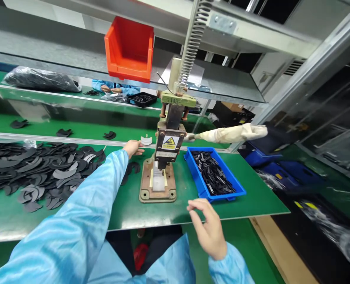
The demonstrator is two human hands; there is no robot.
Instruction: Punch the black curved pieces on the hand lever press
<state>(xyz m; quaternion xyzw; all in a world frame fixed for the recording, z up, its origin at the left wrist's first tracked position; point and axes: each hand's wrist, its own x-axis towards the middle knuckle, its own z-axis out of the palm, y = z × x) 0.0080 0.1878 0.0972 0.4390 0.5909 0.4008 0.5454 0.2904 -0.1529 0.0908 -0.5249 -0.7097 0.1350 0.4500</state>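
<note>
The left hand is stretched past the press — its grip released, a pale curved piece lying just beyond the fingertips. The right hand is held open, grasping nothing — the blue bin of black parts sits just beyond it on the tabletop.

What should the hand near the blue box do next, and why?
Probably reach a little forward into the blue bin for one of the small black pieces. The right hand hovers open and empty just in front of it, while the left hand is out by the press, next to a pale curved part.
</note>
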